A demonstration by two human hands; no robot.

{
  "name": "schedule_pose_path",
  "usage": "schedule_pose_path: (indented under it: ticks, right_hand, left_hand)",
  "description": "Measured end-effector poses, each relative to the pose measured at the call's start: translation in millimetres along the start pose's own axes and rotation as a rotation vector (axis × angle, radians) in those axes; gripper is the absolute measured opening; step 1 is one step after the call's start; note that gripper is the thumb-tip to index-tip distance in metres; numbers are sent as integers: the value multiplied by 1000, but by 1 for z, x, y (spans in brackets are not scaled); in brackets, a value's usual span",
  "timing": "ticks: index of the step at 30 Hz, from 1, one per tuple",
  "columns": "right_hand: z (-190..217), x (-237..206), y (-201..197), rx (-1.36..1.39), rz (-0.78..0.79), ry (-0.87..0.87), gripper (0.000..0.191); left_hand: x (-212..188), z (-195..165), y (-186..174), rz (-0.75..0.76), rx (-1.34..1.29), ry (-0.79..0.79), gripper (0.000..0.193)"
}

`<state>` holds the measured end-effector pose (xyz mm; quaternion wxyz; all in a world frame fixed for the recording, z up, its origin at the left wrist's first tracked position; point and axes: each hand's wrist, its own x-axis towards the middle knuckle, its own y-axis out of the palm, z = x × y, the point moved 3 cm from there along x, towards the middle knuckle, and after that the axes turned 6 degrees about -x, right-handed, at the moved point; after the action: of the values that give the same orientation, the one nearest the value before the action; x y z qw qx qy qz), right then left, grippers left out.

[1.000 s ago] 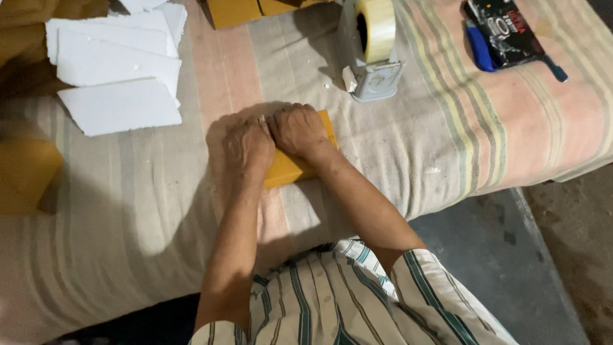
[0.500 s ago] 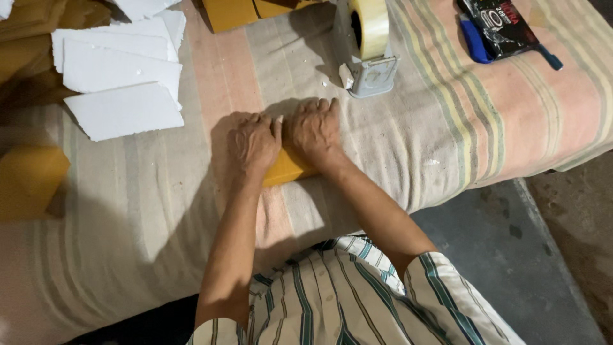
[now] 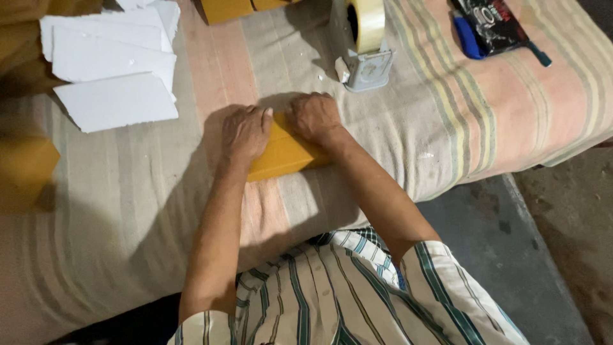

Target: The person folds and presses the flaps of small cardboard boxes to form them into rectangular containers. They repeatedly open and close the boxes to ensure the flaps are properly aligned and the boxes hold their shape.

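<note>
A flat yellow-brown paper packet lies on the striped cloth in front of me. My left hand presses flat on its left part, fingers pointing away from me. My right hand lies on its upper right part, fingers curled over the far edge. Both hands nearly touch at the packet's top. Most of the packet is hidden under them.
A tape dispenser with a roll of clear tape stands just beyond my right hand. White paper sheets lie at the back left. Yellow-brown packets sit at the top edge, a dark pouch at the top right. The floor lies to the right.
Both hands have stayed on the packet, shifting slightly over it and spreading a little apart. The camera view has drifted a bit.
</note>
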<state>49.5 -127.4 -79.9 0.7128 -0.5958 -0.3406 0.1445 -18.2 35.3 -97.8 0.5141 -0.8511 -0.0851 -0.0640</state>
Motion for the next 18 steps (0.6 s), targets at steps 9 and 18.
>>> schedule_pose_path:
  ticks: [9, 18]
  right_hand:
    - [24, -4, -9, -243, -82, -159, 19]
    - [4, -20, -11, -46, 28, 17, 40]
  left_hand:
    - [9, -17, 5, -31, 43, 79, 36]
    - [-14, -12, -5, 54, -20, 1, 35]
